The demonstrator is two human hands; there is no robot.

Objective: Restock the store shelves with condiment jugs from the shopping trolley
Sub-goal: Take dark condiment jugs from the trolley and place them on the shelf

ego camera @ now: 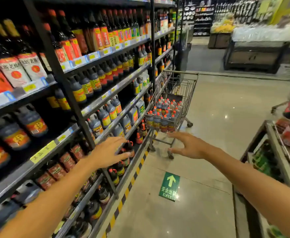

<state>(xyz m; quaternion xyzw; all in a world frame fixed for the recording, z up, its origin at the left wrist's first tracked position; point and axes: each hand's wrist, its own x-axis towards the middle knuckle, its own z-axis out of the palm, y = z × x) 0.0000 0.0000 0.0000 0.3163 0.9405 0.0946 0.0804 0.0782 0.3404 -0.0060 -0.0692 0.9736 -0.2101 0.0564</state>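
Note:
A metal shopping trolley stands ahead in the aisle, close to the shelves, its basket packed with several dark jugs with red caps. My left hand is stretched forward with fingers apart, in front of the lower shelf edge, holding nothing. My right hand reaches out empty and spread, just short of the trolley's near end. The shelving on the left carries rows of dark condiment jugs with yellow and red labels.
A yellow-black hazard stripe runs along the shelf base. A green exit arrow sticker lies on the polished floor. Another metal cart with red packs stands at the right. Display bins sit across the far aisle.

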